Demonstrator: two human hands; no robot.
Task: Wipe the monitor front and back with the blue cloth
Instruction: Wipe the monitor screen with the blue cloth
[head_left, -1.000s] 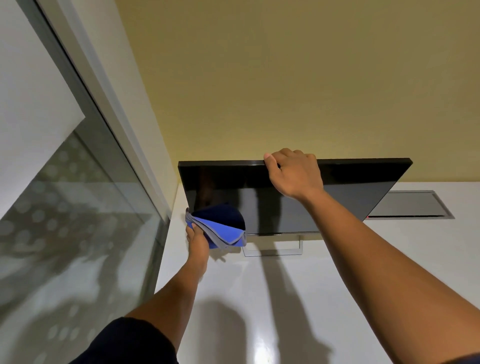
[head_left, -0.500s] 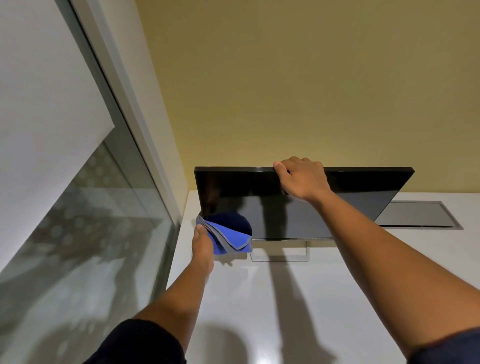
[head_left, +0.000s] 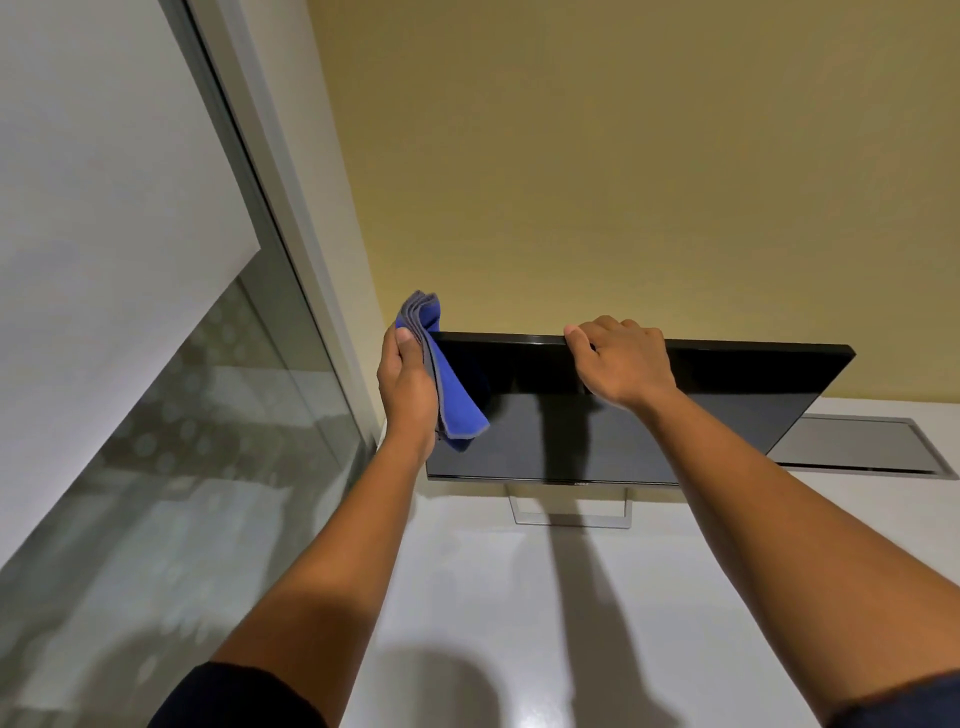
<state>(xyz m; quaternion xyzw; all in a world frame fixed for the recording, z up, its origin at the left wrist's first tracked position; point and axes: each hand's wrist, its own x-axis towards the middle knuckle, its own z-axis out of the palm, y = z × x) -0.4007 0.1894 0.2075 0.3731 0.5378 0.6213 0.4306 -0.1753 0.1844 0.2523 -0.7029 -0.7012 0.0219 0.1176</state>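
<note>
1. The left hand (head_left: 408, 387) grips the folded blue cloth (head_left: 447, 384) at the monitor's upper left corner, thumb curled round the outer folds; the cloth hangs down over the left edge of the dark screen, its top rising above the bezel.
2. The right hand (head_left: 621, 364) is curled over the top edge of the monitor (head_left: 649, 415), fingers hooked behind and thumb on the front, steadying the panel.
3. The monitor stands on a thin open-frame stand (head_left: 570, 512) on the white worktop (head_left: 519, 597), near the window (head_left: 171, 441) on the left, with a cable hatch (head_left: 857, 447) behind it to the right.
4. The step in hand looks like working the left edge and corner, probably on the way round to the back.
5. To do it well: keep the right hand bracing the top so the light stand does not tip or slide; press gently with a flat fold; make long overlapping strokes, not dabs.
6. Behind the panel the hand will work unseen, so go slowly there.
</note>
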